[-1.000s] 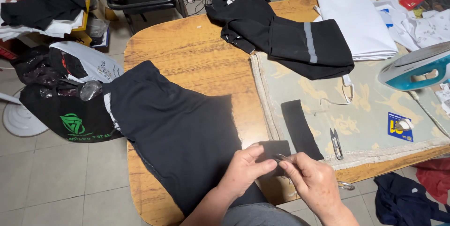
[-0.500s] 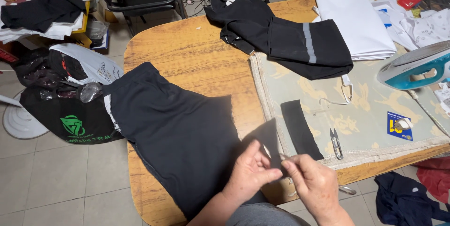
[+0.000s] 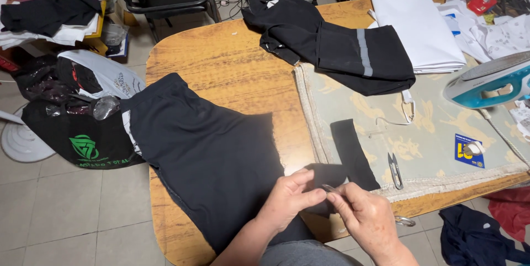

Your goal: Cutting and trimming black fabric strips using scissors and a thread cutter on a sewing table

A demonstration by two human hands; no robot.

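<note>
**Ana:** Pinching, both of them, low in the frame. The left hand [image 3: 288, 197] has thumb and fingers closed on the edge of a small black fabric piece [image 3: 326, 176], and the right hand [image 3: 365, 217] meets it from the right, fingertips nipped on the same edge.

**Ben:** Is there something thin between those right fingertips?

**Ana:** A short pale sliver shows there; whether it is a pin or a needle, I cannot tell. The small piece lies at the near edge of the wooden table [image 3: 221, 67], just below centre, touching the big black garment [image 3: 204, 155] that spreads across the table's left half.

**Ben:** And to the right?

**Ana:** A pale patterned pressing mat [image 3: 436, 128] covers the right side. On it, a narrow black strip [image 3: 353, 153] runs down toward the hands, with thread snips [image 3: 395, 169] just beside it. Further right, a blue card [image 3: 469, 150].

**Ben:** Upper part?

**Ana:** Another black garment with a grey stripe [image 3: 337, 51] is heaped at top centre, overlapping the mat's far edge. Folded white cloth [image 3: 419, 28] is beside it, and a teal steam iron [image 3: 488, 81] sits at the right edge. At the left of the frame, a black bag with a green emblem [image 3: 77, 142] hangs by the table's edge.
</note>
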